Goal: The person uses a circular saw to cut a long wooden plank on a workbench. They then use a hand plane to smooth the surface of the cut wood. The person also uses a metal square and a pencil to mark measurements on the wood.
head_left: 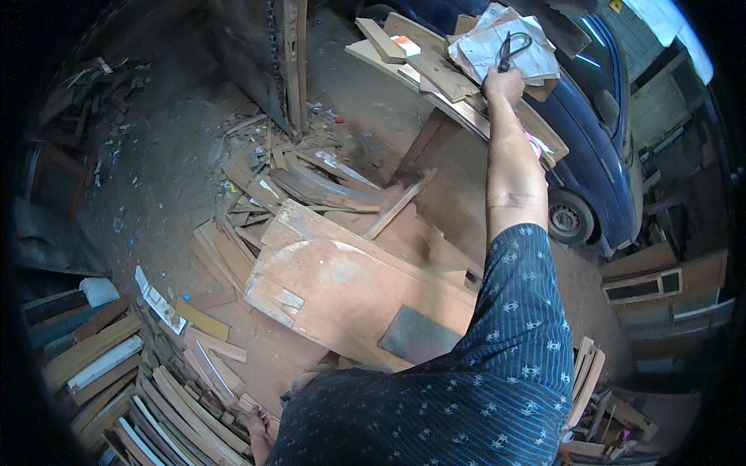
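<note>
My right arm stretches out to a raised board in the far right. My right hand (505, 87) is closed on scissors (513, 51) with dark looped handles, which show beyond the fingers against crumpled pale paper (486, 48). Wood offcuts (441, 74) lie beside that hand, along with a small orange-and-white box (406, 46). Low on the left, partly cut off by my shirt, my left hand (256, 423) hangs near long wood strips (203, 408). Its fingers are small and unclear, so I cannot make out whether it holds anything.
Before me stands a wooden worktop (365, 291) with a dark square panel (420, 334). Scrap wood (311, 182) is heaped beyond it. A blue car (594, 167) is parked at the right. Stacked boards (97, 353) fill the left, and an upright post (295, 66) stands far off.
</note>
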The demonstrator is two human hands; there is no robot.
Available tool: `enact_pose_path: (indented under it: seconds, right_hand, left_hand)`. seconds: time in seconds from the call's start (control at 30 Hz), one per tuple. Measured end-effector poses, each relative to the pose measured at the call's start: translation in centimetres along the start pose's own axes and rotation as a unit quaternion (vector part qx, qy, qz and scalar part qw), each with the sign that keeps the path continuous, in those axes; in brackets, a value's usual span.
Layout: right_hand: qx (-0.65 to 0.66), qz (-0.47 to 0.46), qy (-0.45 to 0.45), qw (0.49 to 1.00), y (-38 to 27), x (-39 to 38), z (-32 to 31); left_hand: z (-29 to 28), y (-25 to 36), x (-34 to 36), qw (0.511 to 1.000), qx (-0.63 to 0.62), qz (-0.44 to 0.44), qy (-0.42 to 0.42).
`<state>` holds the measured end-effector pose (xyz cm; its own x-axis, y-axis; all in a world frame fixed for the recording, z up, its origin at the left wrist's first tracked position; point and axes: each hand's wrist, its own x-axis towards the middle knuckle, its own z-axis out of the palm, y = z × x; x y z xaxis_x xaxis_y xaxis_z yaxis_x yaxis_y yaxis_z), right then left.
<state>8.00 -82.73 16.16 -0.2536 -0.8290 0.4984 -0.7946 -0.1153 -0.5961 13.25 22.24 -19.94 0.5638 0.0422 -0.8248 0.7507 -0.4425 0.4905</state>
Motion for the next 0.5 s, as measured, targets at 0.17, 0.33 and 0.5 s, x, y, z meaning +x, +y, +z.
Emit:
enact_pose_path:
  seconds: [0.17, 0.33, 0.5]
  right_hand:
    - [0.172, -0.141, 0.145, 0.964, 0.3, -0.9, -1.9]
    - [0.287, -0.205, -0.017, 0.936, -2.7, -9.1, -7.4]
    - [0.328, 0.097, -0.594, 0.728, -2.4, -29.3, -16.0]
  left_hand:
    - [1.7, -1.6, -0.3, 1.0, 0.008, 0.012, 0.006]
    - [2.3, -0.8, 1.6, 0.978, 0.114, 0.174, -0.011]
    - [15.2, 23.4, -5.8, 0.955, 0.017, 0.283, -0.088]
